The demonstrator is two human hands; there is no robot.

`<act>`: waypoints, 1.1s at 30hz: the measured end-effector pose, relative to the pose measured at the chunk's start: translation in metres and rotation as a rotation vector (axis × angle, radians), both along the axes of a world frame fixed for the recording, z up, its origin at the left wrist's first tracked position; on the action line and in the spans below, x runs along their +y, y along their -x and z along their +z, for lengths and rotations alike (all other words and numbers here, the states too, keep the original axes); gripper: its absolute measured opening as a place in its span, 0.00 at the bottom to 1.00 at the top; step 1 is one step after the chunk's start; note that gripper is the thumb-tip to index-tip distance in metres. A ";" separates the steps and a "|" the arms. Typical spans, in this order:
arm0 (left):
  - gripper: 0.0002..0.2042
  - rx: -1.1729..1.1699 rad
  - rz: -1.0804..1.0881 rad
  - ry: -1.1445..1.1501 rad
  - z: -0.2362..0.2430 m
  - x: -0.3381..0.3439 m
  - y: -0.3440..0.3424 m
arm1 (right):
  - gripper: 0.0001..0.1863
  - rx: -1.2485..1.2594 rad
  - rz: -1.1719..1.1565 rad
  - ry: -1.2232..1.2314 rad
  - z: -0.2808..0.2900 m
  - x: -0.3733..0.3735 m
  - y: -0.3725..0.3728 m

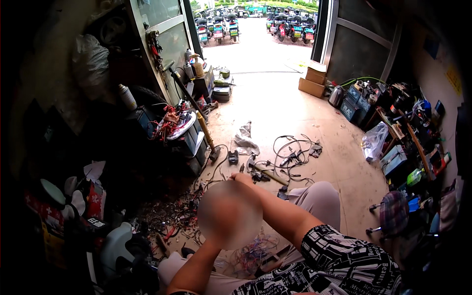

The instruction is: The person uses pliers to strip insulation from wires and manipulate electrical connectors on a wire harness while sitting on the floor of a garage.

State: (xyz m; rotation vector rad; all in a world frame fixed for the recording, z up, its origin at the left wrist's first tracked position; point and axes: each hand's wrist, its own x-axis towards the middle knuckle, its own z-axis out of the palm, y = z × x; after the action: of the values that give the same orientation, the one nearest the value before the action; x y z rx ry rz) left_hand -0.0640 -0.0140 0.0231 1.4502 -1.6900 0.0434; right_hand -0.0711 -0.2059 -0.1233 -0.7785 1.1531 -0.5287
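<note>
My right hand [241,179] reaches forward over the floor between my knees, its fingers closed; what they hold, if anything, I cannot make out. A small dark pointed piece [242,168] shows just beyond the fingertips. A round blur covers my left hand [227,216], hiding its fingers and anything in them. Close beyond the right hand lies a hammer-like tool with a pale handle [271,175], beside a small black block [233,157]. Left of my hands spreads a heap of small scrap parts [172,211]. Thin coloured wires [253,251] lie in a tangle nearer my body.
Black cables [295,153] and a crumpled plastic bag [246,140] lie ahead. Batteries [350,109] and a crowded shelf [418,142] line the right. A stool [394,211] stands at the right. Red wires [172,120] top a stack at left. Parked scooters [290,27] stand outside the doorway.
</note>
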 end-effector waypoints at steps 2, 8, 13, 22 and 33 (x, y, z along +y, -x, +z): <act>0.20 0.005 -0.130 -0.108 -0.004 0.003 -0.016 | 0.11 -0.140 0.032 -0.074 -0.005 0.005 -0.014; 0.16 -0.076 0.039 0.134 0.002 -0.012 0.001 | 0.12 -0.023 0.043 0.030 -0.050 -0.020 -0.032; 0.11 0.307 0.047 -0.136 0.027 -0.020 0.011 | 0.14 0.482 -0.034 0.226 -0.026 -0.006 -0.033; 0.08 0.642 0.135 -0.133 -0.004 -0.019 0.018 | 0.18 0.568 -0.265 0.281 0.062 0.001 -0.024; 0.10 0.906 -0.162 -0.423 0.079 0.068 0.022 | 0.15 0.830 -0.599 0.557 0.097 -0.173 0.070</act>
State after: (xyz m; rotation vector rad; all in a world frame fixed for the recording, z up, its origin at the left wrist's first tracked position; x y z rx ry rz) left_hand -0.0857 0.0538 0.1022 1.3057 -1.0649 -0.9657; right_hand -0.1409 -0.3789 -0.0262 -1.1866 2.0818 -1.1132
